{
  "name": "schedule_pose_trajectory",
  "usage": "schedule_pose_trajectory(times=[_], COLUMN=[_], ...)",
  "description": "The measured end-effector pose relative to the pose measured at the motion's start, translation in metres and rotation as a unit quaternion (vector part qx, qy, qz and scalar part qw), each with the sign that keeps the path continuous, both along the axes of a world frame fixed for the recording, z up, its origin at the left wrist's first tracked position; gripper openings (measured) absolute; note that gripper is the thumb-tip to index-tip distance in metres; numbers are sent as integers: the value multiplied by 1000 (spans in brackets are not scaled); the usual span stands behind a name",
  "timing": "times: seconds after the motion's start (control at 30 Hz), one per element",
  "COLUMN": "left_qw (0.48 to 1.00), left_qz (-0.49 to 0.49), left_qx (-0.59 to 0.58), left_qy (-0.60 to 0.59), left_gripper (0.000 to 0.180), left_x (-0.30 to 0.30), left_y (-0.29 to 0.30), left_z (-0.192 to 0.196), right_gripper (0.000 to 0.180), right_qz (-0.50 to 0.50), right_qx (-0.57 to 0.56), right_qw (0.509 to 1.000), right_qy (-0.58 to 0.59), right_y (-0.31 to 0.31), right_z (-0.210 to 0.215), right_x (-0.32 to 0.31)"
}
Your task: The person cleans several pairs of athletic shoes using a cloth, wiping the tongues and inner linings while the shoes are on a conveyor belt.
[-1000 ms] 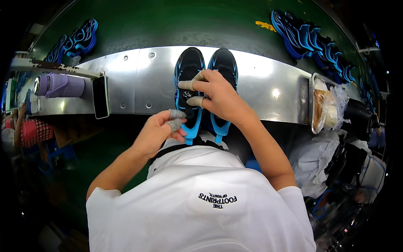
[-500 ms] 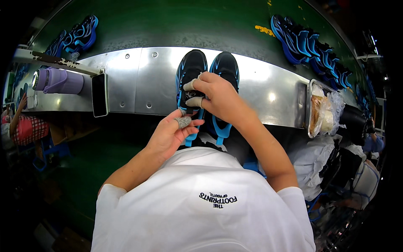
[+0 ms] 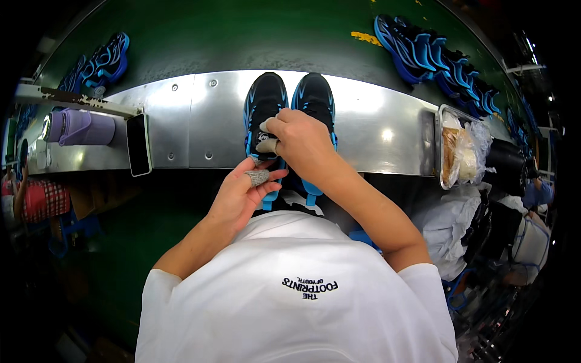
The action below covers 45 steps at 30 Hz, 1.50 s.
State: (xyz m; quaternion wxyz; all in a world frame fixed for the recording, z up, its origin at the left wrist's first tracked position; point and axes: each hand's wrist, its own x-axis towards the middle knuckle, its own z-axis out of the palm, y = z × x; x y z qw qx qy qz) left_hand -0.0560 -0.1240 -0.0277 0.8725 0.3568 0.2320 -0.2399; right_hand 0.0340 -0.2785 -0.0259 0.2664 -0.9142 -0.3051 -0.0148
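Two black-and-blue sports shoes stand side by side on the metal ledge, toes pointing away from me. My right hand [image 3: 301, 140], with beige covers on its fingertips, pinches the tongue of the left shoe [image 3: 266, 91] from above. At that shoe's near end, my left hand [image 3: 239, 189] grips its opening between thumb and forefinger, the other fingers loosely curled. Grey knit covers are on its fingers. The right shoe [image 3: 314, 91] lies partly behind my right hand and wrist. Blue heel tabs of both shoes jut over the ledge's near edge.
On the metal ledge [image 3: 363, 139], a phone [image 3: 138, 145] and a purple flask [image 3: 88, 127] are at left. A metal tray [image 3: 445, 178] with plastic-wrapped items sits at right. Beyond runs a green surface [image 3: 242, 36] bearing more shoes [image 3: 109, 59] left and a shoe row [image 3: 423, 57] right.
The whole view has shifted slightly, so the shoes and ledge appear farther left. Both hands stay at the left shoe, with the right hand a little lower over its tongue.
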Motion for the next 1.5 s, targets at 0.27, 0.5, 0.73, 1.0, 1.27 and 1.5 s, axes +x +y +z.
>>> schedule_pose_trajectory(times=[0.27,0.5,0.73,1.0,1.27,1.5], left_qw=[592,568,430,435,538,768], left_qz=[-255,-500,-394,-218,35,-108], left_qx=[595,558,656,816,718,554], left_qy=[-481,-341,-479,-311,-440,-303], left_gripper=[39,39,49,40,24,22], left_x=[-6,45,165,310,194,82], left_y=[-5,-49,17,155,99,33], left_z=[17,17,-18,-64,-56,-38], right_gripper=[29,38,23,44,78,65], right_qz=[-118,-55,-120,-213,-275,-279], right_qx=[350,99,191,14,-344,-355], right_qw=[910,976,963,977,898,884], right_qy=[187,184,145,6,2,124], right_y=[-88,-92,-135,-251,-311,-314], right_z=[32,22,39,19,15,-17], right_x=[30,-2,27,112,227,255])
